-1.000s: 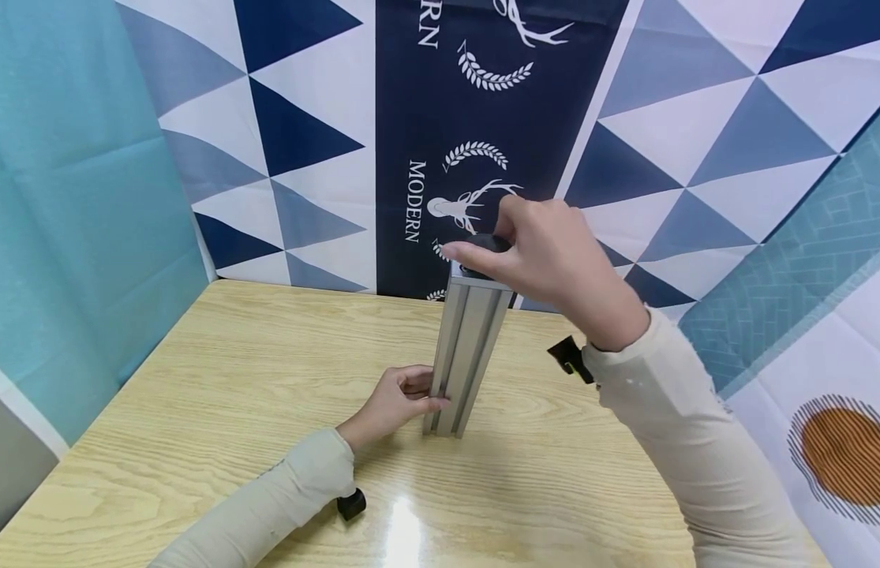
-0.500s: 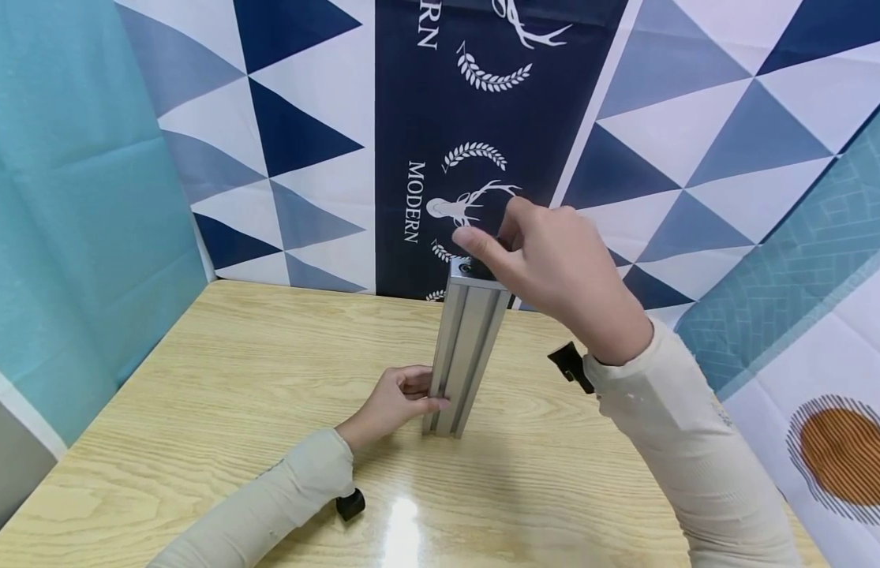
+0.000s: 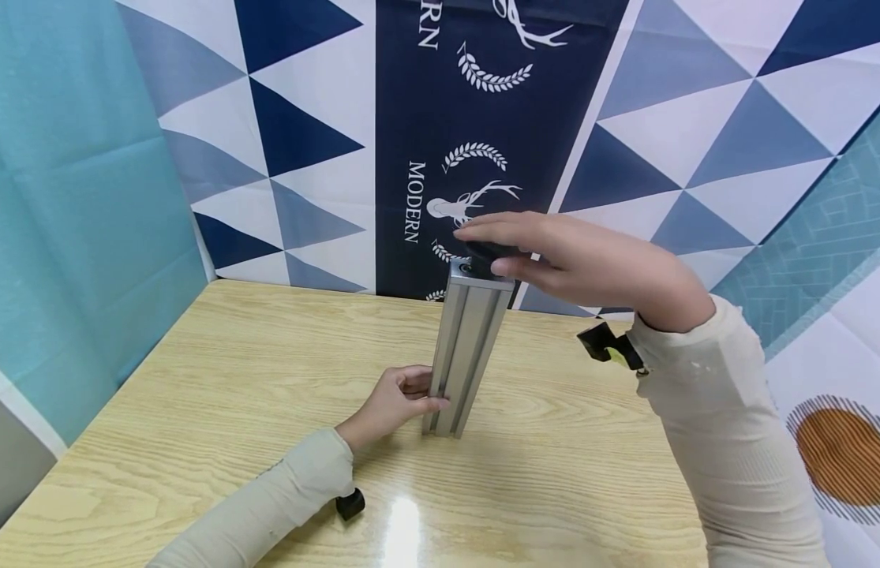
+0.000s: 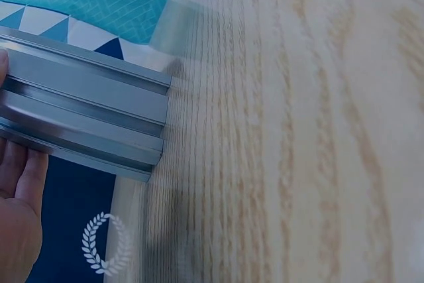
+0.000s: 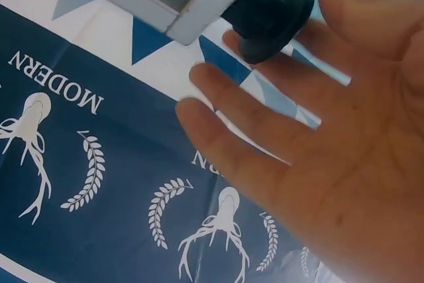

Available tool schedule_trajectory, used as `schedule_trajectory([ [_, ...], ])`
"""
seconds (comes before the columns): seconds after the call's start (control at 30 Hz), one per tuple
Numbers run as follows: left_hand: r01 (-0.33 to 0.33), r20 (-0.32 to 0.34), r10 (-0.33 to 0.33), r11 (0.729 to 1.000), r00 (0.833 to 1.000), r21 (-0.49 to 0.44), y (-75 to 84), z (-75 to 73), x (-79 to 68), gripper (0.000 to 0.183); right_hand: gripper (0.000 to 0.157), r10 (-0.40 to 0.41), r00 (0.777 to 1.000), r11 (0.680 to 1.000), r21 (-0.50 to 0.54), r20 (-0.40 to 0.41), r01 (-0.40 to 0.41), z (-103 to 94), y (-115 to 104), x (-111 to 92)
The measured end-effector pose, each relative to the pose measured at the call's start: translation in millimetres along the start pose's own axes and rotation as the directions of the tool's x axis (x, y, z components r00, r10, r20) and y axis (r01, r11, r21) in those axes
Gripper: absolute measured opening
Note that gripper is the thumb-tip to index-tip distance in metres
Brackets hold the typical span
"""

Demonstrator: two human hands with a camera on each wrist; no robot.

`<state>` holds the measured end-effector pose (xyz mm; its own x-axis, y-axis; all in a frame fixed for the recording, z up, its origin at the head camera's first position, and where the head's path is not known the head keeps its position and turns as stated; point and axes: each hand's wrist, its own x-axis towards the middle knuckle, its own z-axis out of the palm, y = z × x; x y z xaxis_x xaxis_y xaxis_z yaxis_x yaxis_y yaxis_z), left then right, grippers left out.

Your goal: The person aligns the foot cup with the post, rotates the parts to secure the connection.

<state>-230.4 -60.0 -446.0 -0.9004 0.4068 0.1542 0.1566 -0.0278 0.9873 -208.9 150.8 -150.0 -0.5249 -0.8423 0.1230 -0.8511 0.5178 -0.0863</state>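
Note:
A silver aluminium profile with long grooves stands upright on the wooden table. Near its base my left hand grips it, thumb on the front and fingers behind; the left wrist view shows the profile's lower end on the tabletop. A black levelling foot with a round flange sticks out of the profile's top end. Around that foot my right hand is spread, fingers above and thumb below in the head view. In the right wrist view its fingers are extended and loose; whether any touches the foot cannot be told.
The wood-grain table extends on both sides of the profile. Behind it hangs a patterned cloth, with a teal cloth at the left. Black camera mounts sit on both wrists.
My right hand has turned at the wrist, its forearm shifting right, and its fingers have gone from curled about the black foot to extended. My left hand and the profile have stayed put.

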Motion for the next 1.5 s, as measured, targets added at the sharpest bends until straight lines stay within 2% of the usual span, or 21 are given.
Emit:
schedule_trajectory([
  [0.1, -0.003, 0.001, 0.003, 1.000, 1.000, 0.000, -0.4, -0.1, 0.4, 0.048, 0.051, -0.059, 0.998, 0.998, -0.025, 0.033, 0.060, -1.1, 2, 1],
  [0.2, -0.006, 0.001, 0.006, 1.000, 1.000, -0.003, -0.6, 0.2, 0.8, 0.049, 0.056, -0.065, 0.996, 0.997, -0.045, 0.057, 0.067, -3.0, 3, 1],
  [0.37, -0.002, 0.000, 0.002, 1.000, 1.000, 0.000, -0.8, 0.9, 0.9, 0.049, 0.057, -0.072, 0.997, 0.996, -0.045, 0.029, 0.074, -3.6, 2, 2],
  [0.47, 0.000, -0.002, 0.000, 1.000, 1.000, 0.006, -0.9, 1.3, 1.3, 0.048, 0.056, -0.042, 0.999, 0.997, -0.067, 0.001, 0.042, -2.7, -1, 2],
  [0.57, -0.003, -0.004, 0.003, 1.000, 1.000, 0.010, -0.7, 1.7, 2.1, 0.047, 0.051, 0.033, 0.999, 0.993, -0.115, -0.018, -0.035, -2.1, -9, 3],
  [0.67, -0.013, -0.005, 0.013, 1.000, 1.000, 0.005, -0.6, 2.1, 3.4, 0.045, 0.040, 0.105, 0.991, 0.979, -0.165, -0.077, -0.116, -0.6, -16, 5],
  [0.77, -0.024, -0.004, 0.024, 1.000, 1.000, 0.005, 0.0, 2.3, 3.7, 0.045, 0.036, 0.180, 0.969, 0.962, -0.176, -0.167, -0.209, 2.7, -20, 9],
  [0.93, -0.031, 0.001, 0.031, 1.000, 1.000, -0.002, 0.4, 2.6, 3.1, 0.045, 0.046, 0.351, 0.902, 0.914, -0.119, -0.251, -0.388, 12.5, -22, 14],
  [1.0, -0.029, 0.003, 0.029, 1.000, 1.000, -0.002, 0.2, 2.7, 2.9, 0.045, 0.050, 0.390, 0.882, 0.897, -0.105, -0.265, -0.429, 16.2, -23, 15],
  [1.13, -0.029, 0.002, 0.029, 1.000, 1.000, 0.005, 0.6, 2.5, 2.1, 0.046, 0.055, 0.410, 0.867, 0.891, -0.081, -0.282, -0.448, 20.3, -22, 16],
  [1.2, -0.030, 0.002, 0.030, 1.000, 1.000, 0.006, 0.9, 2.3, 1.6, 0.046, 0.055, 0.408, 0.869, 0.894, -0.071, -0.278, -0.443, 20.7, -22, 15],
  [1.3, -0.029, 0.002, 0.029, 1.000, 1.000, 0.006, 0.5, 1.7, 1.2, 0.047, 0.055, 0.389, 0.886, 0.907, -0.062, -0.251, -0.416, 19.2, -21, 12],
  [1.4, -0.025, 0.000, 0.025, 1.000, 1.000, 0.004, -0.4, 1.1, 1.0, 0.047, 0.055, 0.354, 0.918, 0.928, -0.052, -0.178, -0.368, 14.9, -20, 8],
  [1.5, -0.028, -0.002, 0.028, 1.000, 1.000, 0.008, -1.3, 0.6, 0.5, 0.047, 0.051, 0.267, 0.960, 0.961, -0.043, -0.087, -0.272, 7.7, -16, 4],
])
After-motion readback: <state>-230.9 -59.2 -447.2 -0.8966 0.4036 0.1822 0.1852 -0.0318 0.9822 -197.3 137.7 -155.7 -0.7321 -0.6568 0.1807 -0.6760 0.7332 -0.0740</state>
